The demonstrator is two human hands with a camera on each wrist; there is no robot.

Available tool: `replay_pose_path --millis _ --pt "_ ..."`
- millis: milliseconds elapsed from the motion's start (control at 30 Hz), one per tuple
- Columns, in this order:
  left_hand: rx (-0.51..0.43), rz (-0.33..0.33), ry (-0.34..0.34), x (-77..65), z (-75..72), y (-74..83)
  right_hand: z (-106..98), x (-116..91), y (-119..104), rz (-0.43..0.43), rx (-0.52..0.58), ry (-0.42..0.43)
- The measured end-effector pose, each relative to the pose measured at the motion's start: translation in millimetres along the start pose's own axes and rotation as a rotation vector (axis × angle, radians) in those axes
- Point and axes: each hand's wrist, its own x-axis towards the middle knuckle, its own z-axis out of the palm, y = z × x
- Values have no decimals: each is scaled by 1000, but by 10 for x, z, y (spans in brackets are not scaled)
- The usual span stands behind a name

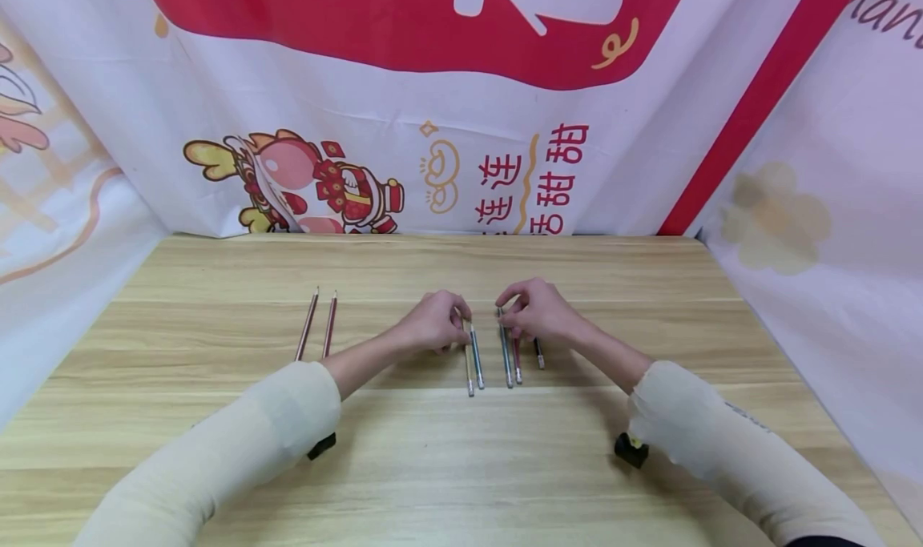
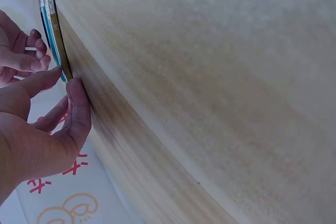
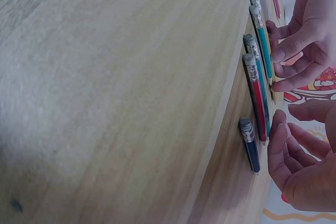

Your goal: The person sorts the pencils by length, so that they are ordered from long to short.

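My left hand (image 1: 436, 321) pinches at the pointed ends of a yellow pencil (image 1: 469, 371) and a teal pencil (image 1: 477, 363), which lie side by side on the table. Close by on the right, my right hand (image 1: 539, 311) hovers over the far ends of another teal pencil (image 1: 505, 359) and a red pencil (image 1: 517, 359). Its thumb and index finger are apart in the right wrist view, near the teal pencil's tip. A short black pencil (image 3: 250, 145) lies beneath the right hand. Eraser ends of these pencils face me.
Two dark red pencils, one left (image 1: 308, 323) and one right (image 1: 330, 323), lie beyond my left forearm, tips pointing away. The wooden table (image 1: 461, 467) meets a printed white and red curtain (image 1: 404, 98) at its back edge. White cloth hangs at both sides.
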Motion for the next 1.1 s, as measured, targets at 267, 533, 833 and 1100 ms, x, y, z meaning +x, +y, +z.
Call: replay_pose_path --millis 267,533,833,1100 --pt "20 -40 2 -30 -18 15 19 24 -13 7 -45 2" --pt "69 -36 14 -38 -40 6 24 50 -5 -2 -90 12" --pt "84 -53 6 -70 -61 12 64 77 -31 -39 -174 20" --pt "113 -68 8 -117 -106 18 96 106 -72 -48 -293 24"
